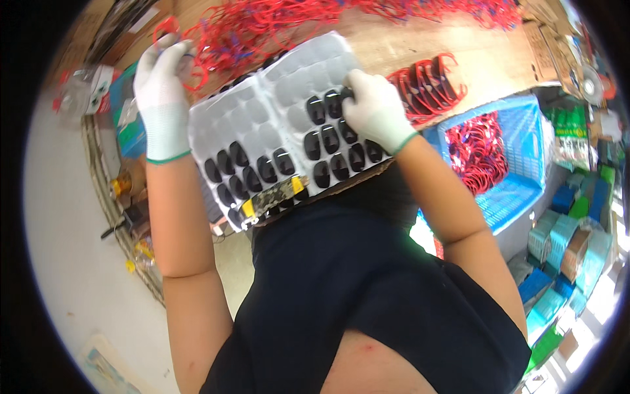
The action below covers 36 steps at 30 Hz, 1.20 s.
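Note:
In front of me lies a whitish tray sheet [236,115] with rows of moulded pockets. Dark sunglass lenses [330,138] fill many of its nearer pockets. My right hand [379,110], in a white glove with a green cuff, is closed at the tray's right side, its fingertips pinching a dark lens [346,94]. At the upper left, my gloved left hand [161,82] is closed on a red glasses frame [168,26], partly hidden by the fingers. Just beyond that hand spreads a tangled heap of red glasses frames [243,39].
Right of the tray, a row of red sunglasses [430,85] with dark lenses stands on the wooden table [387,43]. A blue plastic basket [525,144] holds more red frames. A yellow-and-dark strip [275,197] crosses the tray's near edge. Boxes [564,243] are stacked at far right.

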### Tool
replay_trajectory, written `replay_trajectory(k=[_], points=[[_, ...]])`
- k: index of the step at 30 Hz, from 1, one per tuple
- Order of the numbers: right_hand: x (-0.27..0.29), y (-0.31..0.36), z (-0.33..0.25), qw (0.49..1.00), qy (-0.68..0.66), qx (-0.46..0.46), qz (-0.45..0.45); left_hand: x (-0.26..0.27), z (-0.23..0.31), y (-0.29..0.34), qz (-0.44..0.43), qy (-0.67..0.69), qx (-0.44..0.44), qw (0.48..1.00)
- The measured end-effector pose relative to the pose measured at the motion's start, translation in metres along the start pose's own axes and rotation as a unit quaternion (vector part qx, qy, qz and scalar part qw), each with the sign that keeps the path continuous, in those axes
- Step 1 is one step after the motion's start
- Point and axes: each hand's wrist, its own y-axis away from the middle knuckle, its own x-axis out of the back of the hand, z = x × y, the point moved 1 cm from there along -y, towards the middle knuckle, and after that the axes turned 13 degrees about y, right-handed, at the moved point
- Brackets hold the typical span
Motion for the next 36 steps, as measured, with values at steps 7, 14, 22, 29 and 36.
replay_trajectory(k=[7, 14, 22, 29, 36], points=[[0.057, 0.071, -0.017, 0.973, -0.203, 0.105, 0.018, 0.027, 0.044, 0.147, -0.17, -0.135, 0.077, 0.973], [0.068, 0.099, -0.076, 0.844, -0.531, 0.053, -0.041, 0.002, 0.024, 0.22, -0.333, -0.28, -0.047, 0.899], [0.067, 0.103, -0.097, 0.697, -0.703, -0.062, -0.124, 0.003, 0.039, 0.232, -0.329, -0.176, 0.07, 0.925], [0.05, 0.105, -0.08, 0.547, -0.786, -0.018, -0.287, 0.01, 0.039, 0.232, -0.405, -0.092, 0.071, 0.907], [0.046, 0.11, -0.088, 0.549, -0.766, -0.081, -0.325, 0.009, 0.037, 0.24, -0.318, -0.165, -0.072, 0.931]])
